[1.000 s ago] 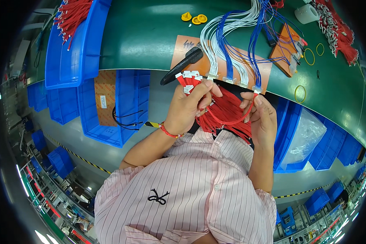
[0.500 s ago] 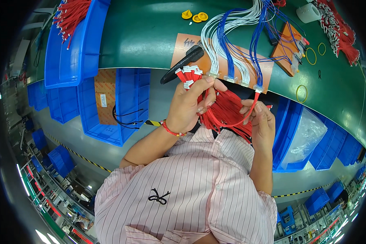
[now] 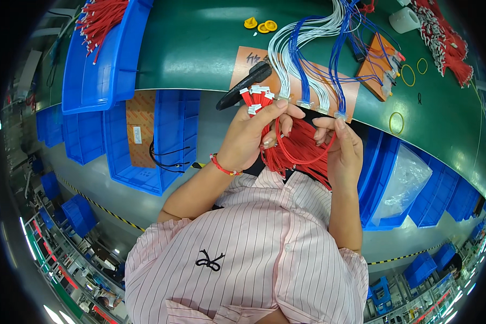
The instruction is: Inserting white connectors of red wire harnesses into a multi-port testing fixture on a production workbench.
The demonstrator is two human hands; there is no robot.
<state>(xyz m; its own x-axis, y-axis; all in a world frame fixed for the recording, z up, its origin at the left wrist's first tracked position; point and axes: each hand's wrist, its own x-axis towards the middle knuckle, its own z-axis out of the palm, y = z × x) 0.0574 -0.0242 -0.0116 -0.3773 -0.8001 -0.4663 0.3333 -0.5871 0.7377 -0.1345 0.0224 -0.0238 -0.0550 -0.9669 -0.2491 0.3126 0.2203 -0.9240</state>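
Observation:
My left hand point(image 3: 248, 135) is closed around a bunch of thin red cables, whose white plug ends point(image 3: 260, 93) stick up above the thumb. More of the red cables point(image 3: 302, 154) hang below and between my hands. One red cable point(image 3: 308, 162) loops from the left hand over to my right hand point(image 3: 344, 148), which pinches it; the fingers hide its end. Just beyond the right fingertips, clear sockets point(image 3: 341, 115) line the near edge of an orange board point(image 3: 248, 56). White wires point(image 3: 278, 51) and blue wires point(image 3: 337, 65) run into these sockets.
A black-handled tool point(image 3: 244, 85) overlaps the board's left side. On the green table point(image 3: 189, 48) lie yellow caps point(image 3: 264, 26), an orange block point(image 3: 372, 67), rubber bands point(image 3: 396, 123), a white roll point(image 3: 404, 20) and red cables point(image 3: 443, 43). Blue bins point(image 3: 97, 81) stand left and below.
My right hand has drawn slightly left and up along the sockets. The red cable that ran up to the rightmost socket now ends at my right fingertips, away from that socket.

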